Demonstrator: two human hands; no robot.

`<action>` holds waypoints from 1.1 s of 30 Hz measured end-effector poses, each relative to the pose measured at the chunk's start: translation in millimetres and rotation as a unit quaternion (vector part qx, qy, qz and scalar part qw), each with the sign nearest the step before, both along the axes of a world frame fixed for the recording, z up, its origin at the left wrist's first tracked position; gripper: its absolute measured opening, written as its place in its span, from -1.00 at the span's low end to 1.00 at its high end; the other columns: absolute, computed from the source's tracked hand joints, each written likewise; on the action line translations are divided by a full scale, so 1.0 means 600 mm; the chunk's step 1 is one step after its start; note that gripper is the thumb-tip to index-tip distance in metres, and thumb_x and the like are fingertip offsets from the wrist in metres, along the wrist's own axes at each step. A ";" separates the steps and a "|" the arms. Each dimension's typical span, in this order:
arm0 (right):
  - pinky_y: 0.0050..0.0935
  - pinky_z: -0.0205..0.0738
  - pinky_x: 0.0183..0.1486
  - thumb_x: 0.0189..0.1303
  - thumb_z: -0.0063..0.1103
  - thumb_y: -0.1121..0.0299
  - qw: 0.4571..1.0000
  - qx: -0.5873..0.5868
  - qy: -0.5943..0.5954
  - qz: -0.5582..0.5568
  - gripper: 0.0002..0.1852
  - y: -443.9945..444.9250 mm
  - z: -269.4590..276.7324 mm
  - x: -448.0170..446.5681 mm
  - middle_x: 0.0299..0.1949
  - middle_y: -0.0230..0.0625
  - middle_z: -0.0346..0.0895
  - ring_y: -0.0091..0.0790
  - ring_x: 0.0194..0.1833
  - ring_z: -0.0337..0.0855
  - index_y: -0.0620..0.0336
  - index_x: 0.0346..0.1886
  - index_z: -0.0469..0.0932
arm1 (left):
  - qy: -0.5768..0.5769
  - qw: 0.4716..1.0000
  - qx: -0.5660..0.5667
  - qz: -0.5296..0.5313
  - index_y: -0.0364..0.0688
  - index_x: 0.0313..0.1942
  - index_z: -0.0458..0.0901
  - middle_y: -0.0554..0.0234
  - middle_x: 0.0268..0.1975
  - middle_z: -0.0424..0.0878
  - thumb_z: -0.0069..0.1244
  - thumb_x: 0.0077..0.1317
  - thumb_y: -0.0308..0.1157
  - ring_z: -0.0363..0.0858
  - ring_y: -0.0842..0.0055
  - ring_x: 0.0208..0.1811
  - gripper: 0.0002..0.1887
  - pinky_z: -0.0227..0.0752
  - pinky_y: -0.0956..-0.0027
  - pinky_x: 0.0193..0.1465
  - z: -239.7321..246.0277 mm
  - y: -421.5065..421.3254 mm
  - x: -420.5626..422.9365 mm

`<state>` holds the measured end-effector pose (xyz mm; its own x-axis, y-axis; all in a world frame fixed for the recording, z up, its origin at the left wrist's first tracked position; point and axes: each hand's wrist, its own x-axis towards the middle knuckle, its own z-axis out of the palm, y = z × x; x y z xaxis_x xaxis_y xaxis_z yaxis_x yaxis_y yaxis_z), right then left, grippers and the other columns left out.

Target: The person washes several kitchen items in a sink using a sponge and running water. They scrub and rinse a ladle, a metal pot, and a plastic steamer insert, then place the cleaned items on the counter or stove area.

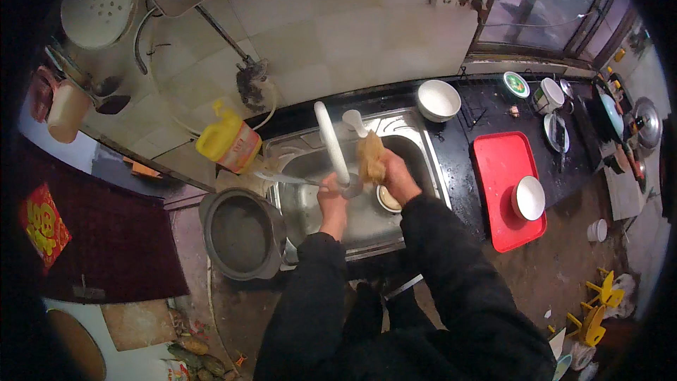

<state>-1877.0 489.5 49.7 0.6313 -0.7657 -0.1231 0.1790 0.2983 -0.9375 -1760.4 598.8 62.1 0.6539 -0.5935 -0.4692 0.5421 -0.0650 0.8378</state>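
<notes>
Over the stainless steel sink (312, 222), my left hand (333, 205) grips a long-handled metal utensil (296, 179), probably a ladle or spoon. Its handle points left, and a rounded grey end lies under the white faucet spout (333, 143). My right hand (400, 177) is closed around a brown scrubbing cloth or sponge (372, 157), just right of the spout. Below that hand a light bowl (389, 198) sits in the sink, partly covered by the hand. Whether water is running is hard to tell.
A large grey pot (240, 235) stands at the sink's left, below a yellow jug (230, 145). White bowls (439, 99) rest at the back right corner. Farther right, a red tray (502, 185) carries a white bowl (529, 198). A black wire rack (473, 108) stands nearby.
</notes>
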 end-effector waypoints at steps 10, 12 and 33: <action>-0.30 0.36 0.03 -0.01 0.10 0.56 0.953 -0.187 0.200 -0.127 -0.58 0.078 0.017 -0.014 -0.14 -0.13 0.43 -0.18 0.00 0.45 0.22 -0.02 0.29 | -0.179 0.982 0.066 0.007 -0.26 -0.09 0.61 0.11 -0.16 0.67 -0.05 0.36 -0.26 0.62 0.36 -0.13 -0.72 0.44 0.30 -0.05 -0.032 -0.049 -0.034; -0.38 0.41 -0.03 0.01 0.09 0.58 0.987 -0.061 0.113 -0.100 -0.55 0.066 -0.016 -0.009 -0.12 -0.21 0.45 -0.28 -0.05 0.48 0.20 0.03 0.28 | -0.113 0.990 0.079 0.021 -0.24 -0.11 0.62 0.06 -0.14 0.67 -0.10 0.38 -0.19 0.61 0.31 -0.08 -0.68 0.42 0.28 0.01 -0.042 -0.047 -0.035; -0.17 0.34 0.12 0.08 0.06 0.47 0.972 -0.138 0.189 -0.032 -0.55 0.074 -0.044 0.023 0.05 0.02 0.41 0.06 0.11 0.43 0.18 0.12 0.42 | -0.290 0.942 0.071 -0.154 -0.32 0.09 0.50 0.21 -0.14 0.60 -0.10 0.39 -0.31 0.54 0.44 -0.09 -0.65 0.35 0.39 0.06 -0.034 0.040 -0.009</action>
